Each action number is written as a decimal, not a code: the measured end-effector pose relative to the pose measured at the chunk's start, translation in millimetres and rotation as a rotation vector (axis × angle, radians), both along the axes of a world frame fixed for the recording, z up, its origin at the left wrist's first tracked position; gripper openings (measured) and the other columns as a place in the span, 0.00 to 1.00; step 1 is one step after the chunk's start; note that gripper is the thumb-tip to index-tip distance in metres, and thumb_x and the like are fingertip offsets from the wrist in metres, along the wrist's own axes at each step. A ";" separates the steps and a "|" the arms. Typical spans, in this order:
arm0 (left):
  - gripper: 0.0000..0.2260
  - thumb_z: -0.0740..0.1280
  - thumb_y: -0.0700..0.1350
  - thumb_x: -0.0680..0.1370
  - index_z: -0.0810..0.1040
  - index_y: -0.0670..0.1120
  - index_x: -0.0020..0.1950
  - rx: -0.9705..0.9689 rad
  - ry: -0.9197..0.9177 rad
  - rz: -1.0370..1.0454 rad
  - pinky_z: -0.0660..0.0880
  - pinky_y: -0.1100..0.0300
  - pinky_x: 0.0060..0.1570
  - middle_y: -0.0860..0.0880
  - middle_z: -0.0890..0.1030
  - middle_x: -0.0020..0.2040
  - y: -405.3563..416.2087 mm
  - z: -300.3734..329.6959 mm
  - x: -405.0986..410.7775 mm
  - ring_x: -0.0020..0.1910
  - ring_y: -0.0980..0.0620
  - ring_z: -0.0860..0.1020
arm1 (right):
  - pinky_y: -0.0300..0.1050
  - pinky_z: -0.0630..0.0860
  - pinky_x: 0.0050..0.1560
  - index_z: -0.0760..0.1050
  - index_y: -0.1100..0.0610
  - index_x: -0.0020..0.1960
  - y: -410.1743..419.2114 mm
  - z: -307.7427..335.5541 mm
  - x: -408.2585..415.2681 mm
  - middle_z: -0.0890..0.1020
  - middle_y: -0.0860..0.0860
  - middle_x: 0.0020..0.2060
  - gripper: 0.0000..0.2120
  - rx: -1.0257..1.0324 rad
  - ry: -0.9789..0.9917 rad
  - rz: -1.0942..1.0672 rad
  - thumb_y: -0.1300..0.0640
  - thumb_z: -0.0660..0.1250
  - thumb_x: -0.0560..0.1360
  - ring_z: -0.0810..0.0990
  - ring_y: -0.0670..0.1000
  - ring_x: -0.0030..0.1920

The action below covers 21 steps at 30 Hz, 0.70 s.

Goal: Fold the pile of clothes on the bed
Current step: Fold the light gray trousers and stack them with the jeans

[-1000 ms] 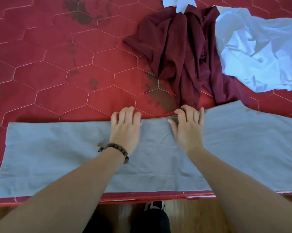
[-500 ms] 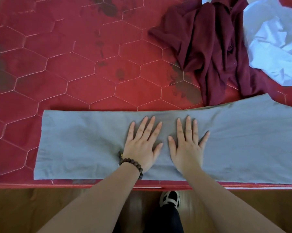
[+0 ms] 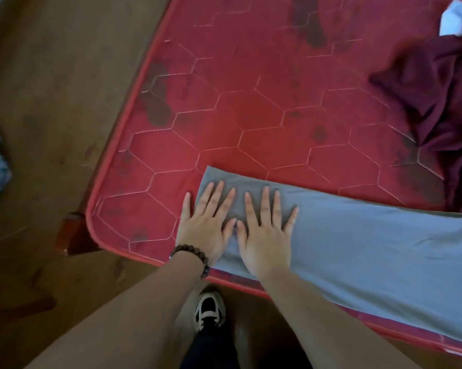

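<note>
**Head view: 2 palms flat on the grey strip**

Head view, only 1 camera. Left hand (image 3: 201, 230) and right hand (image 3: 264, 235) side by side, fingers straight and spread, gripping nothing, pressing the left end of the grey garment (image 3: 371, 251) along the near edge of the red mattress (image 3: 251, 115). Maroon garment (image 3: 442, 102) and white garment (image 3: 456, 20) crumpled at far right, not yet folded. Likely trouble: uneven pressure bunching the cloth, or the near edge sliding off. Wooden floor (image 3: 51, 89) below, 1 shoe (image 3: 208, 310) visible.

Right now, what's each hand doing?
Left hand: open, flat on the end of the grey garment.
Right hand: open, flat on the garment.
</note>
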<state>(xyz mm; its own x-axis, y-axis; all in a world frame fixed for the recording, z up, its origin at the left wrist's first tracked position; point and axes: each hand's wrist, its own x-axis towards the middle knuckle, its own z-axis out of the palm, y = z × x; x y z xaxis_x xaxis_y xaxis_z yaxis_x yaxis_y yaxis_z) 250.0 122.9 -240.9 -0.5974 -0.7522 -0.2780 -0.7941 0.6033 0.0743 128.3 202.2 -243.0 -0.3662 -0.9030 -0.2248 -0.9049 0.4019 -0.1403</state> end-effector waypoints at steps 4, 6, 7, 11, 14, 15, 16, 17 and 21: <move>0.27 0.33 0.55 0.78 0.35 0.52 0.76 -0.003 -0.066 0.071 0.42 0.43 0.74 0.50 0.35 0.77 -5.1 3.2 21.6 0.77 0.46 0.38 | 0.69 0.49 0.72 0.54 0.50 0.77 -21.4 1.7 34.8 0.55 0.53 0.77 0.27 0.012 -0.037 0.119 0.45 0.45 0.79 0.47 0.55 0.78; 0.25 0.33 0.53 0.79 0.33 0.50 0.75 -0.017 -0.076 0.119 0.39 0.42 0.74 0.49 0.34 0.77 3.2 10.7 16.6 0.76 0.46 0.36 | 0.68 0.48 0.72 0.54 0.49 0.77 -20.1 3.1 33.1 0.55 0.52 0.77 0.26 0.020 -0.051 0.150 0.46 0.44 0.80 0.47 0.54 0.78; 0.25 0.35 0.52 0.80 0.34 0.49 0.75 -0.019 -0.076 0.123 0.39 0.42 0.74 0.48 0.35 0.77 9.6 13.6 12.3 0.76 0.47 0.35 | 0.68 0.48 0.72 0.54 0.48 0.77 -15.3 4.0 28.2 0.54 0.52 0.77 0.26 0.023 -0.053 0.166 0.46 0.44 0.80 0.47 0.53 0.78; 0.26 0.42 0.52 0.81 0.46 0.45 0.78 0.012 0.011 0.062 0.46 0.43 0.74 0.45 0.47 0.78 44.9 12.1 -14.6 0.77 0.47 0.44 | 0.68 0.48 0.72 0.53 0.47 0.77 30.9 8.2 -12.6 0.55 0.52 0.77 0.26 0.040 -0.030 0.169 0.42 0.45 0.80 0.48 0.53 0.78; 0.27 0.44 0.55 0.80 0.48 0.46 0.78 0.045 0.054 0.023 0.49 0.41 0.73 0.45 0.50 0.78 81.7 6.5 -51.3 0.77 0.46 0.47 | 0.67 0.49 0.72 0.53 0.47 0.77 82.0 10.1 -57.1 0.55 0.53 0.77 0.27 0.058 -0.005 0.149 0.40 0.46 0.80 0.49 0.54 0.77; 0.27 0.43 0.55 0.80 0.47 0.47 0.78 0.049 0.057 -0.001 0.48 0.40 0.73 0.45 0.48 0.78 95.3 5.2 -65.7 0.77 0.45 0.45 | 0.67 0.49 0.72 0.53 0.46 0.77 99.8 10.4 -72.3 0.55 0.53 0.77 0.27 0.063 -0.002 0.142 0.39 0.47 0.80 0.50 0.54 0.77; 0.27 0.43 0.55 0.80 0.46 0.48 0.78 0.053 0.061 -0.030 0.47 0.38 0.73 0.45 0.47 0.78 108.2 5.4 -81.1 0.77 0.45 0.45 | 0.68 0.50 0.72 0.54 0.46 0.77 117.1 11.0 -87.1 0.56 0.53 0.77 0.27 0.067 -0.001 0.132 0.39 0.46 0.80 0.50 0.54 0.77; 0.27 0.43 0.56 0.80 0.47 0.49 0.78 0.063 0.065 -0.064 0.47 0.38 0.73 0.45 0.48 0.78 120.8 4.9 -96.7 0.77 0.44 0.45 | 0.68 0.50 0.72 0.54 0.46 0.77 133.9 11.8 -101.5 0.56 0.53 0.77 0.28 0.075 -0.001 0.118 0.38 0.45 0.80 0.51 0.54 0.77; 0.27 0.44 0.56 0.80 0.50 0.51 0.78 0.111 0.077 -0.232 0.47 0.36 0.72 0.45 0.49 0.79 169.1 2.5 -155.3 0.77 0.43 0.45 | 0.67 0.49 0.73 0.51 0.45 0.78 197.5 13.9 -156.4 0.53 0.52 0.77 0.28 0.130 0.036 0.027 0.37 0.40 0.80 0.48 0.53 0.78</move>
<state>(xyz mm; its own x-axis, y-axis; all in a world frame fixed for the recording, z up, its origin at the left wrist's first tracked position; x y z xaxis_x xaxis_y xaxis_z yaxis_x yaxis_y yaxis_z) 94.7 292.0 -238.3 -0.7727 -0.5606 -0.2979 -0.6253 0.7530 0.2048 -28.1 399.6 -229.1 -0.3516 -0.8767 -0.3283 -0.9192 0.3897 -0.0562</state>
